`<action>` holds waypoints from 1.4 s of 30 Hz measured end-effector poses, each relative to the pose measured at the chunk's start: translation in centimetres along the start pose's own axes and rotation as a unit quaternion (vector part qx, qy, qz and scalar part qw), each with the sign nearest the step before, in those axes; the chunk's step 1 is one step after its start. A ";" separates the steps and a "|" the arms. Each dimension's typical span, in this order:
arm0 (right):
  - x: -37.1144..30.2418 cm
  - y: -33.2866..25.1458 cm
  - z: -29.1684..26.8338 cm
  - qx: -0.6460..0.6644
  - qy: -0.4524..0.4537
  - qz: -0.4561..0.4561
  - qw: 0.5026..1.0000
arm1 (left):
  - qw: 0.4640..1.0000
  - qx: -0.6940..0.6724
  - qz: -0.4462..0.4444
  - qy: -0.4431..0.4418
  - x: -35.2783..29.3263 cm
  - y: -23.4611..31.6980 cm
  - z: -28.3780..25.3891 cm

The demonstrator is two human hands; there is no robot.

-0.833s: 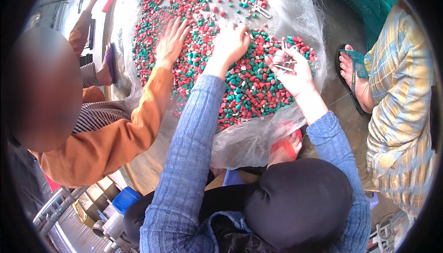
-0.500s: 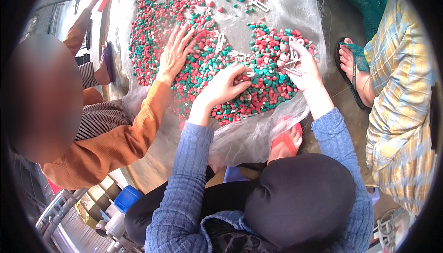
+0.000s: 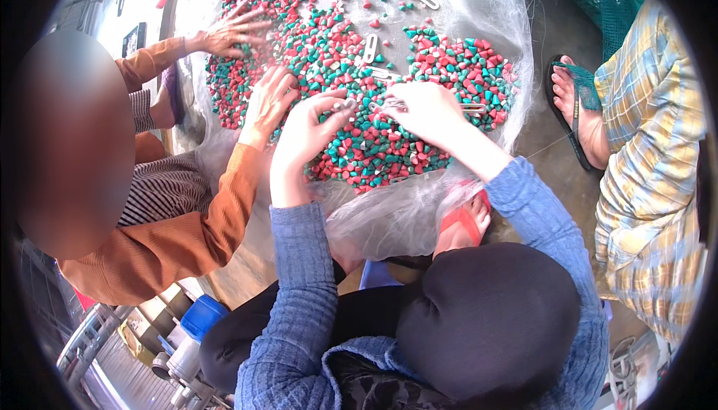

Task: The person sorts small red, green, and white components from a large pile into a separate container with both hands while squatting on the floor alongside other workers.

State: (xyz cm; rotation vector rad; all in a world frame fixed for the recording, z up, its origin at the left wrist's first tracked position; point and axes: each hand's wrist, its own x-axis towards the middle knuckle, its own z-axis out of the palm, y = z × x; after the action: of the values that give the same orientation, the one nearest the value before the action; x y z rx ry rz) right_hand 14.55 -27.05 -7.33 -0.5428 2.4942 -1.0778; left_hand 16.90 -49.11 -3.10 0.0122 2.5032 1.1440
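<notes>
A wide heap of small red and green cone-shaped pieces (image 3: 396,152) lies in front of me, with white oblong clip-like parts among them. Over its near part, my left hand (image 3: 303,135) is closed, a small greyish piece (image 3: 349,104) pinched at its thumb and fingertips. My right hand (image 3: 426,111) has come in from the right with its fingers closed round a white clip-like part (image 3: 383,104), partly hidden by the fingers. Another white clip (image 3: 473,109) shows beside that hand; whether it is held or lies on the heap, I cannot tell.
A co-worker in orange sleeves has both hands (image 3: 271,103) on the heap at the left. Translucent netting (image 3: 389,223) spreads under the pieces. More white clips (image 3: 370,49) lie farther back. At the right are a sandalled foot (image 3: 580,115) and plaid cloth (image 3: 647,178).
My right hand has moved left and inward, toward my left hand. My left hand has shifted slightly left and now pinches a small piece. The co-worker's second hand has come onto the heap.
</notes>
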 end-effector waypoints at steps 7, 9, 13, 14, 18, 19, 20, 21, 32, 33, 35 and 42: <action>0.6 1.3 -1.0 0.285 -0.078 0.075 0.952 | 0.959 -0.268 -0.089 0.039 0.5 0.8 1.5; 0.6 1.9 -0.9 0.534 -0.039 0.092 0.840 | 0.935 -0.342 -0.091 0.023 0.5 1.1 1.7; -0.3 2.5 -2.3 0.651 -0.103 0.092 0.746 | 0.910 -0.410 -0.066 0.012 1.2 3.0 3.5; -0.7 2.8 -2.2 0.656 -0.108 0.104 0.740 | 0.925 -0.371 -0.080 -0.004 1.4 3.3 3.7; -1.8 0.9 -2.5 0.747 -0.066 0.165 0.640 | 0.923 -0.379 -0.050 0.034 1.4 6.0 5.5; -2.0 1.4 -2.1 0.766 -0.074 0.145 0.622 | 0.943 -0.325 -0.045 0.049 1.6 6.2 5.9; -2.2 1.7 -1.6 0.783 -0.083 0.126 0.603 | 0.953 -0.290 -0.060 0.055 1.6 6.5 6.2; -2.3 1.6 -1.1 0.766 -0.058 0.146 0.623 | 0.962 -0.255 -0.076 0.061 1.6 6.6 6.4; -3.9 3.8 -3.1 0.795 0.097 0.111 0.589 | 0.947 -0.298 -0.006 0.121 1.9 6.8 6.7; -4.5 5.0 -4.2 0.783 0.063 0.155 0.599 | 0.984 -0.159 0.019 0.084 2.1 6.9 6.8; -4.9 6.0 -4.3 0.728 0.060 0.160 0.664 | 0.993 -0.094 0.042 0.051 1.5 7.1 8.1; -6.7 9.1 -4.2 0.503 0.117 0.144 0.844 | 0.964 0.209 0.162 0.024 1.8 5.6 12.9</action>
State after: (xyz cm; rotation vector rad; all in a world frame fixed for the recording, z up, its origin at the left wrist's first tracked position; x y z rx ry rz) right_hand 16.50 -15.54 -10.26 0.2857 1.6855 -2.1297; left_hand 18.91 -35.73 -7.31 0.5324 2.8096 0.7047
